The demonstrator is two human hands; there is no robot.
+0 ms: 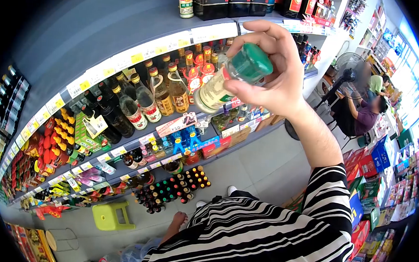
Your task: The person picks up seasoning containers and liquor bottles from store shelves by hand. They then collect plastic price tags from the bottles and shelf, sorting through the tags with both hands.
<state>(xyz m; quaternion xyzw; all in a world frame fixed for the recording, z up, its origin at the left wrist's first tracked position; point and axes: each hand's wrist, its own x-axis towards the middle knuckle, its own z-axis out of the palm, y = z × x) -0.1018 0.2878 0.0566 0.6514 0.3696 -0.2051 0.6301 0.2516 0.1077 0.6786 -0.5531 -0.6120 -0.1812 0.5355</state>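
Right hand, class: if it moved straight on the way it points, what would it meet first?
Probably the price strip beyond the right hand; depth is unclear, so the bottles beneath might come first.

Stool [99, 216]: lime green, standing on the grey floor [253, 158], near left.
Capped bottles [171, 188]: grouped upright right of the stool, caps yellow, green and red.
Price card [94, 126]: marked 40, before a green carton [80, 133].
Fan [349, 75]: black, far right.
Seated person [365, 119]: purple top, near the fan.
Blue box [381, 155]: right side.

Short-sleeved black-and-white striped shirt [265, 235], 2 white shoes [232, 190]
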